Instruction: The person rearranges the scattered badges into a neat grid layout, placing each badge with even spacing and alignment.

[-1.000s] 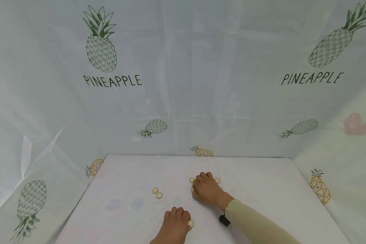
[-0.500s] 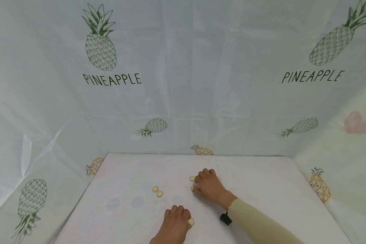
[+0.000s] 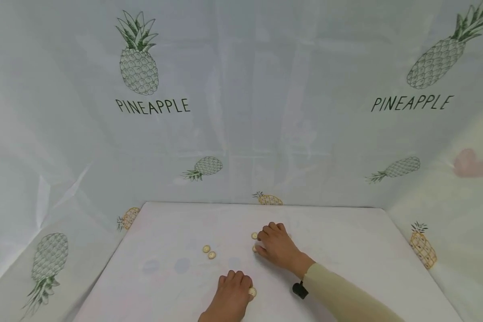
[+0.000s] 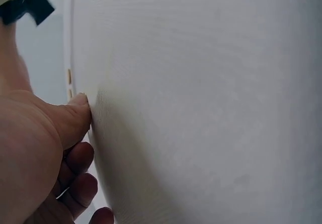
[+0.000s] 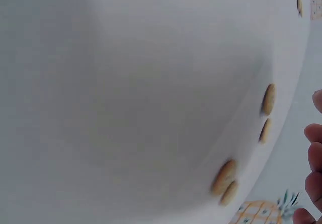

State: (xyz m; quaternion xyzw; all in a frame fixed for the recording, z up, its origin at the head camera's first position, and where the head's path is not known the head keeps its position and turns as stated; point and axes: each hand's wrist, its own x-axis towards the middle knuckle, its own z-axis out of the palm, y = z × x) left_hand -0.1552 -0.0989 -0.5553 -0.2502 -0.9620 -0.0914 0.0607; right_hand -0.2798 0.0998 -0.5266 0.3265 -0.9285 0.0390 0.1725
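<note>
My left hand (image 3: 230,296) rests low on the white table, fingers curled. A small round cream disc (image 3: 252,292) with a mark on top sits at its thumb and forefinger, which seem to pinch it; the left wrist view hides this disc. Farther back is my right hand (image 3: 279,248), its fingers loosely bent with thumb and forefinger apart. One disc (image 3: 254,235) lies by the forefinger and another disc (image 3: 255,248) by the thumb tip. Behind the knuckles, another disc (image 3: 289,235) is mostly hidden. In the right wrist view the fingers (image 5: 315,156) show nothing between them.
Two more discs, one (image 3: 206,248) touching or nearly touching the other (image 3: 212,255), lie left of centre on the white table (image 3: 338,250). A small black device (image 3: 300,290) hangs at the right wrist. A pineapple-printed sheet (image 3: 241,112) surrounds the table's back and sides.
My right hand has shifted slightly to the right and now covers most of the disc behind it. The left hand and its disc keep their place; the view has shifted slightly.
</note>
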